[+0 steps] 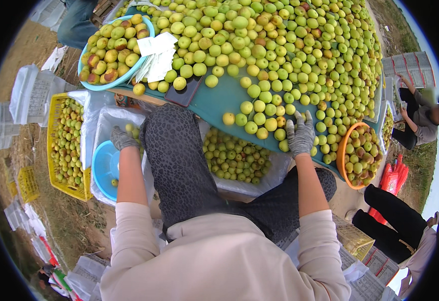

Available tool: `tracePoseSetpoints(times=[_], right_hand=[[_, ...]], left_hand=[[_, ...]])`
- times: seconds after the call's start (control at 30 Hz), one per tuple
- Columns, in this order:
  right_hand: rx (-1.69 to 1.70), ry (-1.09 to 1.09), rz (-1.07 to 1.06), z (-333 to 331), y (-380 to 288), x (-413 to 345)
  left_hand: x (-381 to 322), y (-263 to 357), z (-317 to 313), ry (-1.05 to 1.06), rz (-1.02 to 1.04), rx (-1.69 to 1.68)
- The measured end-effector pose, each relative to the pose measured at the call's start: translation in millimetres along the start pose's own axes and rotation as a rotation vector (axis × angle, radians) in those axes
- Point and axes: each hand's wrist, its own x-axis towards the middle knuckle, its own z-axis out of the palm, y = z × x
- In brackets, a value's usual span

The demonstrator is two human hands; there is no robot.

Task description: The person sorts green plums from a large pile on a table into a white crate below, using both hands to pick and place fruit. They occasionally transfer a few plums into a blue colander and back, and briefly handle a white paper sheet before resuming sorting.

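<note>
My right hand (pixel 301 136), in a grey knit glove, reaches over the front edge of the green-covered sorting table (pixel 219 98). Its fingers are spread among loose yellow-green fruits (pixel 259 118) that look like jujubes. My left hand (pixel 122 139), gloved the same way, hangs over a plastic-lined crate (pixel 104 118) at my left. Just beside its fingers lie a few fruits (pixel 133 131), and below it is a light-blue plastic basin (pixel 104 169) with one fruit visible inside. The left palm is hidden, so whether it holds anything does not show.
Between my knees stands a lined crate of fruits (pixel 238 156). A yellow crate (pixel 71 192) sits at far left. On the table are a heaped blue basin (pixel 103 87), paper slips (pixel 155 62), a smartphone (pixel 183 92) and an orange basin (pixel 341 158). Other people are at right.
</note>
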Motion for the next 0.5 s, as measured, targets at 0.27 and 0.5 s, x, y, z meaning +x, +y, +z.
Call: tracePoseSetpoints(times=[0.27, 0.5], right_hand=[[0.025, 0.121, 0.021, -16, -27, -15], [0.298, -0.431, -0.203, 11, -73, -113]], left_hand=[[-200, -49, 51, -1.065, 1.554, 1.093], [-242, -104, 102, -1.215, 1.269, 1.871]])
